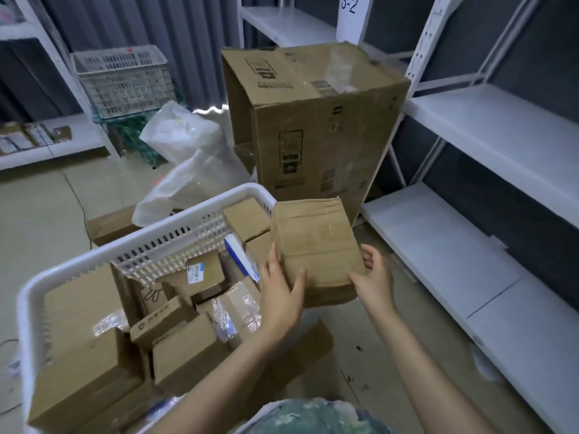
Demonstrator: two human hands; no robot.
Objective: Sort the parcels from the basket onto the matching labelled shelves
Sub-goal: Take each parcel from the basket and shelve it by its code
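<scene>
Left hand [280,296], right hand [374,277] gripping parcel [316,245], long axis pointing away

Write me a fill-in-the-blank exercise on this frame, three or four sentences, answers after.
The handwritten label on the white shelf post reads 3-____.
The white slotted plastic basket holds many brown ____ parcels.
The left hand and right hand grip a small brown cardboard parcel, so the number of hands on it is ____.
The large brown cardboard box stands on the ____ beside the white metal shelves.
Missing words: 2; cardboard; two; floor.
</scene>
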